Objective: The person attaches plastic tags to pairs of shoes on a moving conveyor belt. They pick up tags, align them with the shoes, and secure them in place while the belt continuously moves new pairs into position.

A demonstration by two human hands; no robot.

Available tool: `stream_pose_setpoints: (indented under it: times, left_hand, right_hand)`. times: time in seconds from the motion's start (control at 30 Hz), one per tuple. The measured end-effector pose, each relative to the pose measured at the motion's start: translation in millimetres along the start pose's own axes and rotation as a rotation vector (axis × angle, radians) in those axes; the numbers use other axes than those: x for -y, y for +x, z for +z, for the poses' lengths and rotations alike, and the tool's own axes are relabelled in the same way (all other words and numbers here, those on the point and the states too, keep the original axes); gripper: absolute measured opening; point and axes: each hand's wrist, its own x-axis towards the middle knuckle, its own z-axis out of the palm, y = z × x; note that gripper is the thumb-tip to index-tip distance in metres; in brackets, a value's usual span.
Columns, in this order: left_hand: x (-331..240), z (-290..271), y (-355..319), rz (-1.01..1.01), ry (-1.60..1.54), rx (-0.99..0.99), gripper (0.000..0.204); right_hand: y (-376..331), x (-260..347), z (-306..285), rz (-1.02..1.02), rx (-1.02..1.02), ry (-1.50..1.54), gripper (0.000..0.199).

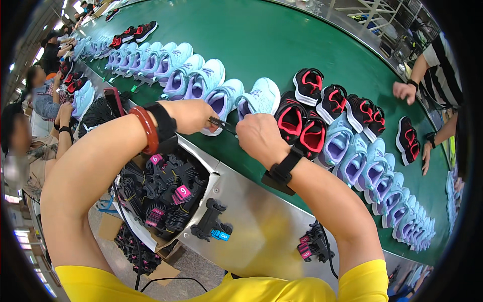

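- A long green belt (282, 45) curves through a shoe plant, steel ledge (251, 221) along its near edge, workers seated far left and a striped-shirt co-worker's hands (404, 91) at the right.
- Far left, rows of pale blue shoes (166, 63) run up the belt; a bump there could knock the line askew.
- Near left, a box of black hangers (161, 196) with pink size tags sits below the ledge, heaped past its rim; a brush of the elbow could spill them.
- The left hand (190, 116), wrist in a red bangle and black band, pinches one end of a thin black hanger (221, 123) over the belt's near edge.
- The right hand (259, 136) closes on the hanger's other end, just beside a light blue shoe (261, 95); fingers are curled under, so how tight the hold is cannot be told. A slip could drop the hanger onto the belt, and too hard a pull might snap the thin plastic.
- Right of the hands, black-and-red sandals (302, 128) crowd close, touching; a sleeve could drag one off.
- Loose hangers (314, 244) lie near the ledge's edge and may slide off.
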Motion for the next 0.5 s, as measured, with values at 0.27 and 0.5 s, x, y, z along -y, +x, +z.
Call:
stream_pose_setpoints:
  times: [0.27,0.5]
  left_hand:
    - [5.6,6.0,10.7,0.033,0.041,0.056,0.059]
    - [-30.9,-65.9,46.1,0.066,0.03,-0.328,0.04]
  right_hand:
    - [-22.6,-39.5,28.1,-0.12,-0.389,0.405,0.017]
    - [-118.1,-126.4,-58.7,0.202,-0.49,0.317,0.018]
